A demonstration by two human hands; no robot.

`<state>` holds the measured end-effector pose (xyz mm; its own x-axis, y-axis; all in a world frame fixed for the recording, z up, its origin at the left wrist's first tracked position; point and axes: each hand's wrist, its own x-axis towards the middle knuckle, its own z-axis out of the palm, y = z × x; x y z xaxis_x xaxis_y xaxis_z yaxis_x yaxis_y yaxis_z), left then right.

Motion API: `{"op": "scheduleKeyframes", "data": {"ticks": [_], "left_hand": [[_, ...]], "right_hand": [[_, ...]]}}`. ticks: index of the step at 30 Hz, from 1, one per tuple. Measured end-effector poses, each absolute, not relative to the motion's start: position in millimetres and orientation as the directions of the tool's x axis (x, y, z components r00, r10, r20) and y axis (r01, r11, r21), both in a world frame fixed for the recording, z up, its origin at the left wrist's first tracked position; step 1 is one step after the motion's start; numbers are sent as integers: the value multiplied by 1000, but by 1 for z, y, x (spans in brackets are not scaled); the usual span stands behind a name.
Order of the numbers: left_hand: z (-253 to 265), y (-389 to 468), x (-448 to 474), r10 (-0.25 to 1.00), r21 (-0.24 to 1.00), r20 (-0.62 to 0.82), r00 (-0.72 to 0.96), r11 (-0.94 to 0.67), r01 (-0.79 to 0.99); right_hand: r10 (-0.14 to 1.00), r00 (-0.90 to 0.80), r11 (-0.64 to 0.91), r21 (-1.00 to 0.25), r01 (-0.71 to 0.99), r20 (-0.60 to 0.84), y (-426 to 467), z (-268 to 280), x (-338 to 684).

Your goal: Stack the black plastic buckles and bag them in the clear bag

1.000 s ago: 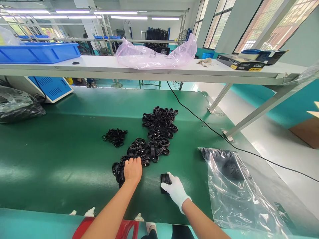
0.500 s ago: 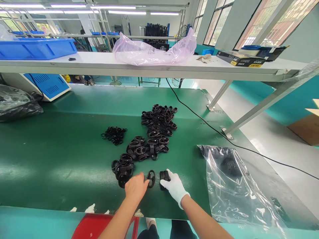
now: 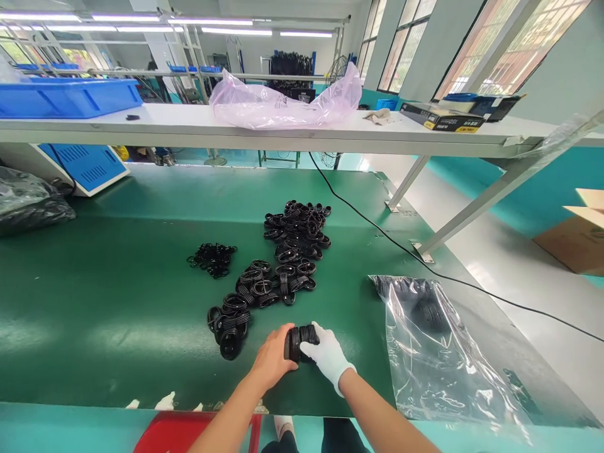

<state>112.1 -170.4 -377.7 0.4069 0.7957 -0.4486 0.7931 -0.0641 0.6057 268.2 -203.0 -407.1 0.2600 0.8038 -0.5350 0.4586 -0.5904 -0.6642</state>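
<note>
Between my two hands, just above the green tabletop's front part, a row of black oval buckles (image 3: 301,343) stands packed face to face. My bare left hand (image 3: 274,357) is closed on the row's left end, thumb in front and fingers behind. On the right end, my white-gloved right hand (image 3: 330,360) grips the same row. To the left lies a heap of loose oval buckles (image 3: 233,324), which trails back to a larger heap (image 3: 297,229). A smaller pile of little black rings (image 3: 213,259) sits further left.
A clear plastic bag (image 3: 438,352) with black pieces inside lies to the right. One black cable (image 3: 377,226) crosses the green table (image 3: 117,283). Overhead runs a white shelf (image 3: 179,129) with a blue tray (image 3: 70,97) and pink plastic wrap (image 3: 287,107). A red stool (image 3: 174,431) is below the front edge.
My left hand has moved right from beside the heap, bringing a single buckle against the row. It now clasps the row's left end. My right hand stays on the row.
</note>
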Motion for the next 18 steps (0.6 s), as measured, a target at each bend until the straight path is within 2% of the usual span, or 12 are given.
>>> {"op": "scheduleKeyframes", "data": {"ticks": [9,14,18], "left_hand": [[-384,-169,130,802,668,-416,428,-50,743],[-388,-167,142,808,660,-387,445,-94,746],[-395,-167,140,810,710,-389,438,-39,704]], "right_hand": [[823,227,-564,-699,441,-521,-202,-402,285],[820,283,-571,-684,454,-497,-202,-402,297],[814,300,-581,-687,437,-497,-202,-404,295]]}}
